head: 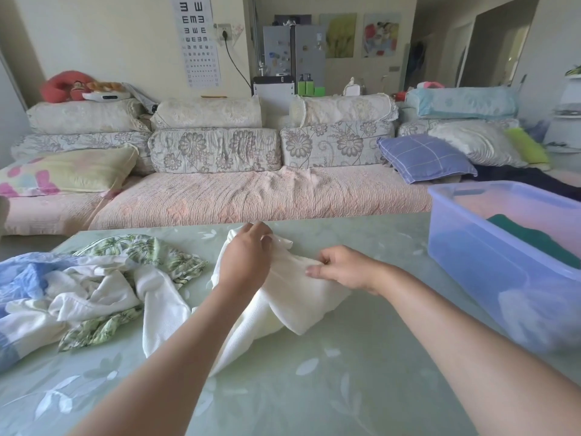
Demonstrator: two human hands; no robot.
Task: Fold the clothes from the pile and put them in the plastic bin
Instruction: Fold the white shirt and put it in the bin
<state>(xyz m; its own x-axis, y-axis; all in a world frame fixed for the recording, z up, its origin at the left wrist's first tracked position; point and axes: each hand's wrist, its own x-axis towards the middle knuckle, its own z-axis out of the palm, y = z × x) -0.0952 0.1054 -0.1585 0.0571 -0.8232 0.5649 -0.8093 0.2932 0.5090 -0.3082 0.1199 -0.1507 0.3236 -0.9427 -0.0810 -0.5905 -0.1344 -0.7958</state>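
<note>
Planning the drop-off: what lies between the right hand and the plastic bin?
Nothing: the head view shows bare table between the right hand, holding the white garment, and the plastic bin.

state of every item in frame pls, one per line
white garment: crumpled on table, held by both hands
left hand: grips its far end
right hand: pinches its right side
clothes pile: heaped unfolded at table's left
plastic bin: open, no lid
green garment: lying inside the bin
</note>
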